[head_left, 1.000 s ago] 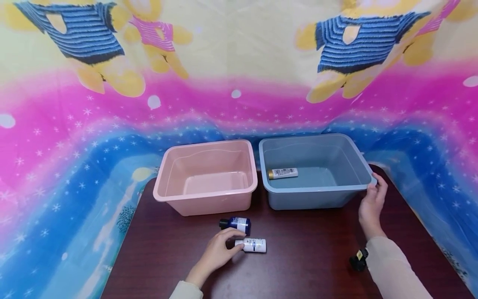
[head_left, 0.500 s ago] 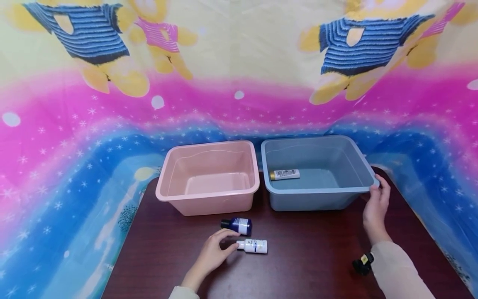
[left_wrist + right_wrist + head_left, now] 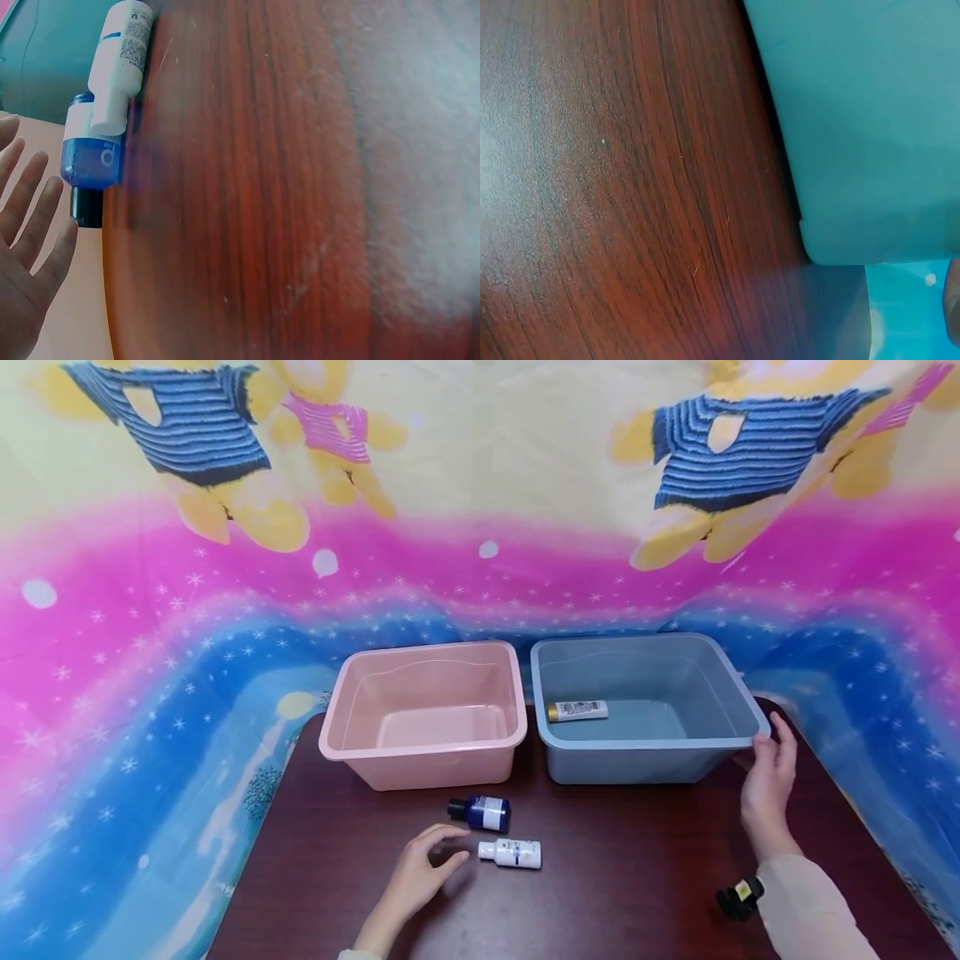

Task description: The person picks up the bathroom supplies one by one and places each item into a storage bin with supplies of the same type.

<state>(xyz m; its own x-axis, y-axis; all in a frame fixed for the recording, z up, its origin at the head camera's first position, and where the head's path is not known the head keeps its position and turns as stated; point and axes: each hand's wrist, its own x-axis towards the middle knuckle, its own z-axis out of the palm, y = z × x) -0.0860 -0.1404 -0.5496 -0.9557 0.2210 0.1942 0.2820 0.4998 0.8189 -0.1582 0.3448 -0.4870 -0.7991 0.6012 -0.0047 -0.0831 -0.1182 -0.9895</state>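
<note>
On the table lies a small white bottle [image 3: 510, 853] on its side, its cap toward my left hand [image 3: 416, 872]. That hand is just left of the cap, thumb and forefinger spread, holding nothing. Behind the white bottle rests a dark blue bottle [image 3: 481, 812] with a black cap. Both bottles also show in the left wrist view, where the white bottle [image 3: 120, 64] partly covers the blue bottle [image 3: 91, 161]. My right hand [image 3: 768, 781] rests with relaxed fingers at the front right corner of the blue-grey tub [image 3: 622, 764]. In the right wrist view only a fingertip [image 3: 952, 304] shows.
A pink tub [image 3: 442, 768] stands left of the blue-grey one, toward the back of the dark wooden table [image 3: 615, 877]. Inside the blue-grey tub lies a white tube [image 3: 577, 710] with a gold cap. A printed cloth [image 3: 480, 468] hangs behind.
My left hand has let go of the white bottle's cap and drawn back to the left. The bottle stays lying on the table. My right hand stays at the tub's corner.
</note>
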